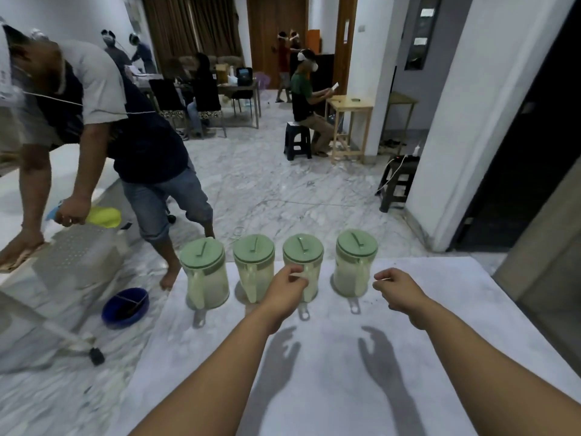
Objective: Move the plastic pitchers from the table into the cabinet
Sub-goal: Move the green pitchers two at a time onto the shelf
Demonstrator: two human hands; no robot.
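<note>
Two bare forearms reaching out over the pale counter (314,388), shadows of both cast on its surface. Left hand (287,286) at the handle of the third pitcher (303,265) from the left, fingers curled around or right against that handle; whether the grip is fully clenched on it cannot be told for certain, but reads as grasping. Right hand (397,289) lower and to the right of the fourth pitcher (355,262), near but apart from it, fingers loosely curled, holding nothing. Beyond the hands, four translucent pitchers with green lids in one row along the far edge of the counter, all upright, handles toward the camera: the first pitcher (204,273) and the second pitcher (254,267) untouched. Judged as the opening step: first pick-up under way, none moved yet. No cabinet plainly identifiable in view, so destination unknown from here. Next move likely calls for firming the left grip, closing the right hand on the fourth handle, lifting both straight up to clear the neighbours, then turning toward the cabinet. Past the counter edge, on the marble floor, a blue basin (125,306); further left, a bending person (125,127) wiping a surface; far back, seated and standing people in the room.
</note>
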